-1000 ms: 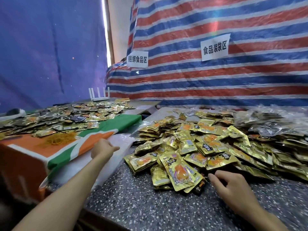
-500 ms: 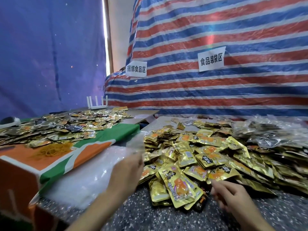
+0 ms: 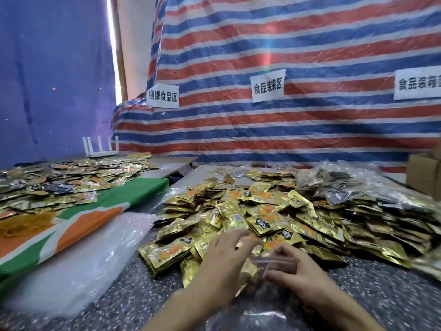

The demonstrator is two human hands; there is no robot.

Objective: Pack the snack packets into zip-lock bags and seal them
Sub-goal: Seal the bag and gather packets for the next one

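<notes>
Nearest, a clear zip-lock bag [image 3: 260,306] sat at the counter's [image 3: 148,299] near edge, long axis running away from the person, mouth toward the snack packets [image 3: 262,211]. The right hand [image 3: 300,275] pinched its mouth; the left hand [image 3: 224,256] was blurred — grip unclear. The bag looked empty and unsealed. Beyond the heap, filled bags [image 3: 338,185] suggested some packing done — most remained.

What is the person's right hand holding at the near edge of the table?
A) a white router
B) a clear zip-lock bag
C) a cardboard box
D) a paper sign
B: the right hand pinches the top edge of a clear zip-lock bag, just in front of the pile of gold snack packets.
</notes>
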